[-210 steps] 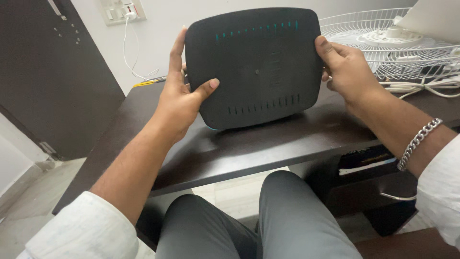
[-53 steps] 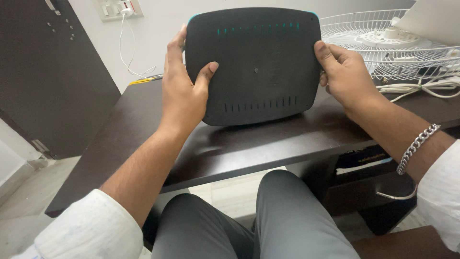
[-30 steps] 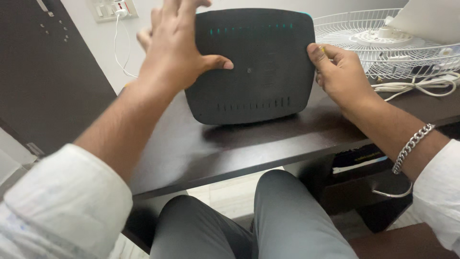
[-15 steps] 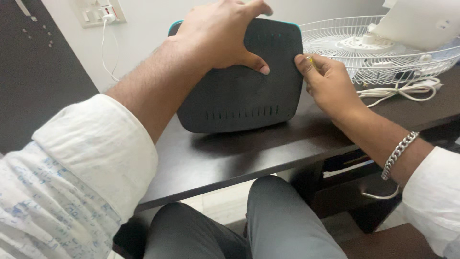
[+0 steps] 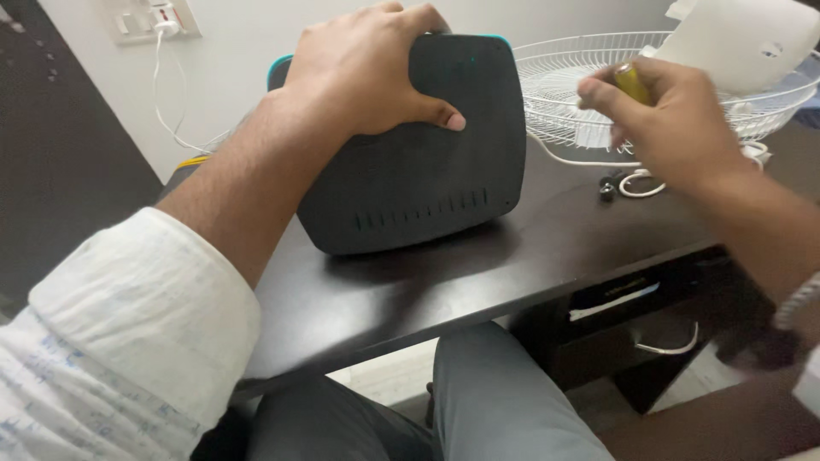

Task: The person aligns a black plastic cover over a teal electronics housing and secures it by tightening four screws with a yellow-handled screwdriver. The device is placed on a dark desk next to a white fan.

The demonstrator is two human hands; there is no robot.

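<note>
Spanning the view from left to right, a dark wooden surface (image 5: 547,248) is seen carrying everything in hand. On it a black slotted device (image 5: 427,171) with a teal edge is propped upright, tilted slightly back, its lower edge resting on the wood. The left forearm is stretched across from the lower left in a rolled white sleeve, and the left hand (image 5: 359,72) is laid over the device's top left corner: fingers are curled over the upper edge and the thumb is pressed flat on the front face, so the grip is clenched on the device. The right hand (image 5: 675,119) is raised clear of the device, above the surface and in front of a white wire fan guard (image 5: 564,77); it is blurred, with the fingers closed around a small yellow-handled tool (image 5: 632,83), whose tip cannot be made out. Below that hand, white cables (image 5: 636,181) are lying on the wood.
</note>
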